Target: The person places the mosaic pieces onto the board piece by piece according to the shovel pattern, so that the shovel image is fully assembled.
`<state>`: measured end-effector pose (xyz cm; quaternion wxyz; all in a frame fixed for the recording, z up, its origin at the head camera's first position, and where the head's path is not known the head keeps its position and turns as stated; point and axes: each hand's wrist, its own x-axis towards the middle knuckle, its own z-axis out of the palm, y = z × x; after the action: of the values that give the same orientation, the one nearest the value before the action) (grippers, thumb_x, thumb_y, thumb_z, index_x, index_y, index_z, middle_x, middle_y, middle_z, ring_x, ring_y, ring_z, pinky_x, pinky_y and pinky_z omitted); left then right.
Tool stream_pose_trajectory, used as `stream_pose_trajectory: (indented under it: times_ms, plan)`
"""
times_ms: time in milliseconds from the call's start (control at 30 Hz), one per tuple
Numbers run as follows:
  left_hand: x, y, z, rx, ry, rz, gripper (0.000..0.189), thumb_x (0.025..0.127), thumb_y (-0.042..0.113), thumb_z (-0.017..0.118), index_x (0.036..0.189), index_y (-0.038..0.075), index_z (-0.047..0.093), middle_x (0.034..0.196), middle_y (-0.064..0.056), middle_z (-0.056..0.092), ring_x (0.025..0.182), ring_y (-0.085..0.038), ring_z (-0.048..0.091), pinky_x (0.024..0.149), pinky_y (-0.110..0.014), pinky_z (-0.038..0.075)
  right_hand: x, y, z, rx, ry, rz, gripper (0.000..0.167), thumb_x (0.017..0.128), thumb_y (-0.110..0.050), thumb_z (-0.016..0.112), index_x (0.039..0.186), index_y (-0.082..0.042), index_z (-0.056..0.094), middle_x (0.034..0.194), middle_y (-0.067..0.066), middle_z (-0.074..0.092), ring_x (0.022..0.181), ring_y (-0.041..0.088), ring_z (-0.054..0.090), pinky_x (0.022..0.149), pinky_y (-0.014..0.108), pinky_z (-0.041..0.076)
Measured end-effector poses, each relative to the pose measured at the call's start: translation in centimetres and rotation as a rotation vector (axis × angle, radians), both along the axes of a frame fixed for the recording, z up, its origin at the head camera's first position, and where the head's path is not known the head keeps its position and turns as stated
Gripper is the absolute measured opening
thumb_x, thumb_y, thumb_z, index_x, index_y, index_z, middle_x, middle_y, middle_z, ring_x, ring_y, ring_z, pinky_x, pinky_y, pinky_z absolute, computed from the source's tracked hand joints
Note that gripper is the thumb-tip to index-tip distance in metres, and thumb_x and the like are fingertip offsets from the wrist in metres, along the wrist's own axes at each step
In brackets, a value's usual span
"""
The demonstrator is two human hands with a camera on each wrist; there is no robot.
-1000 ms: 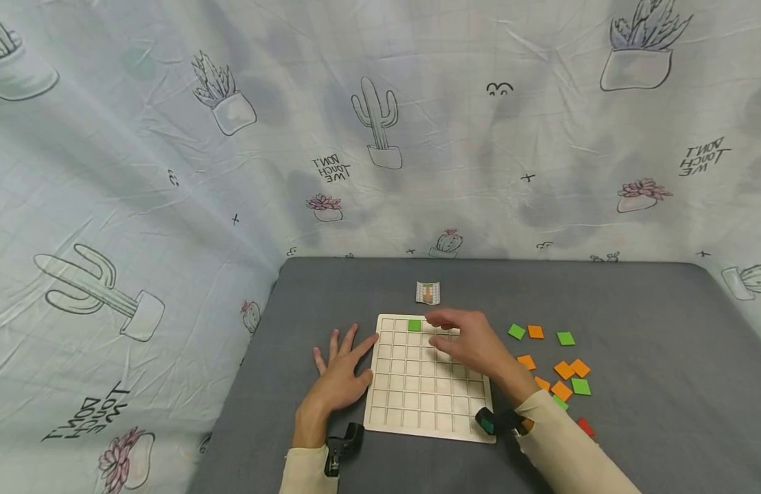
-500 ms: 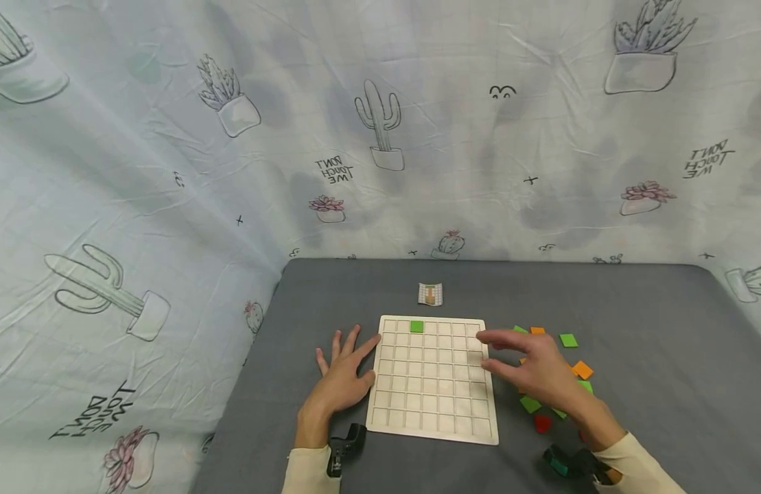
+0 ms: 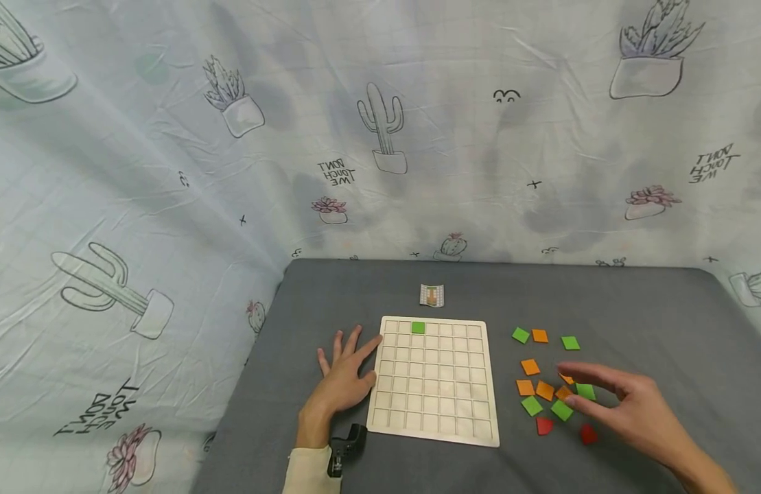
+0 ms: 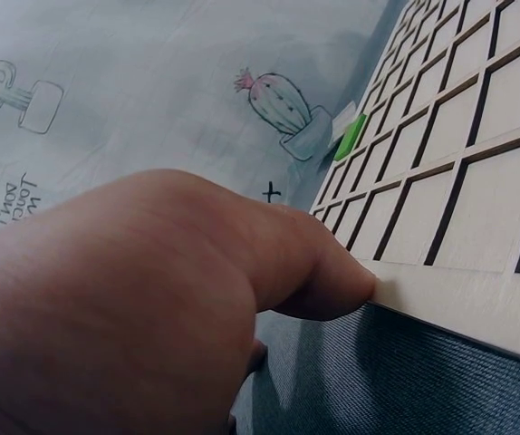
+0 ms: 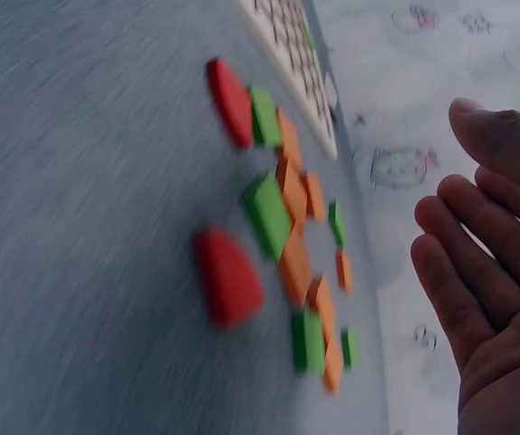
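The site is a tabletop recording booth; the type of building around it cannot be determined. Pale, creased fabric (image 3: 454,123) hangs behind the table (image 3: 331,295) and along its left side, forming a corner. The fabric bears a household-style print of potted cacti (image 3: 389,162), succulents (image 3: 332,207) and lettering (image 3: 337,173). The tabletop surface is grey woven cloth. A black wrist-worn camera (image 3: 347,447) indicates recording use.

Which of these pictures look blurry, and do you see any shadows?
Right wrist view: the red pieces and gray cloth look smeared, probably by motion; left wrist view: the wooden board is fairly crisp, with dark shadow under its edge; head view: mostly sharp.
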<state>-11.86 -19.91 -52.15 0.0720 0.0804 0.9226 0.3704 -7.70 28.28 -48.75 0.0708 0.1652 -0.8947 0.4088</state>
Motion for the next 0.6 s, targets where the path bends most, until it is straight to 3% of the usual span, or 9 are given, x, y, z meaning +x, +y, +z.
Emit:
stream_pose_trajectory:
  times_ms: [333, 600]
  plan:
    - [0.1, 0.2, 0.1, 0.003, 0.007, -0.001, 0.069, 0.097, 0.009, 0.063, 0.165, 0.020, 0.053, 0.180, -0.025, 0.023, 0.167, -0.058, -0.001, 0.120, -0.084, -0.020, 1.9, 3.7, -1.2, 0.035, 0.023, -0.135, 0.050, 0.078, -0.003, 0.096, 0.124, -0.015, 0.082, 0.117, -0.025, 0.077, 0.108, -0.023, 0.063, 0.089, -0.002, 0.047]
    - [-0.1, 0.2, 0.3, -0.028, -0.013, 0.002, 0.069, 0.099, 0.011, 0.063, 0.166, 0.022, 0.052, 0.182, -0.021, 0.020, 0.169, -0.054, -0.003, 0.121, -0.084, -0.019, 1.9, 5.1, -2.0, 0.111, 0.034, -0.206, 0.048, 0.075, -0.011, 0.100, 0.120, -0.020, 0.083, 0.116, -0.036, 0.070, 0.107, -0.031, 0.054, 0.084, -0.005, 0.043]
